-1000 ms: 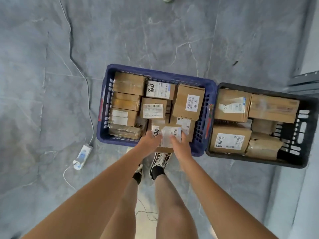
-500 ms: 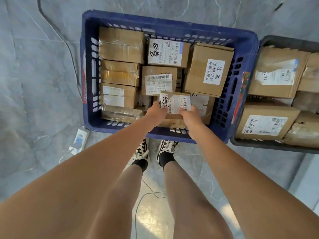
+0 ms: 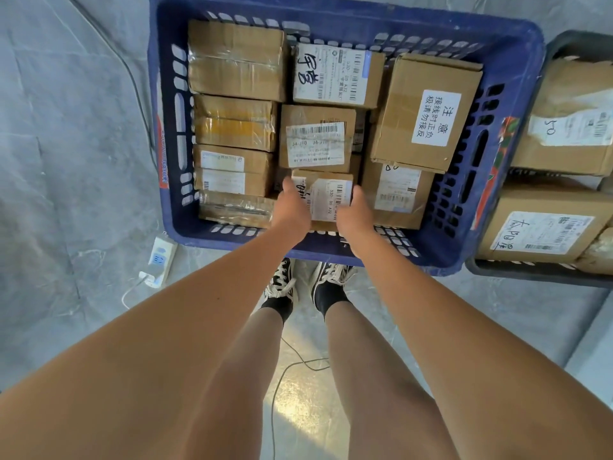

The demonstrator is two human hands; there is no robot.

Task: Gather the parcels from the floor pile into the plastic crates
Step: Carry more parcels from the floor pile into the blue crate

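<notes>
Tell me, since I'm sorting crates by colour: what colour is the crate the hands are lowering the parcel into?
Blue crate; head view.

We seem to be in a parcel sorting or storage room rather than a home. At twelve o'clock a blue plastic crate (image 3: 331, 26) sits packed with taped cardboard parcels (image 3: 318, 137) bearing barcoded shipping labels, and at three o'clock a dark crate (image 3: 530, 273) holds more labelled boxes (image 3: 544, 227). Bare grey marbled floor (image 3: 66, 127) runs all round, with a power strip (image 3: 161, 258) and loose cable (image 3: 132, 78) lying at nine o'clock.
</notes>
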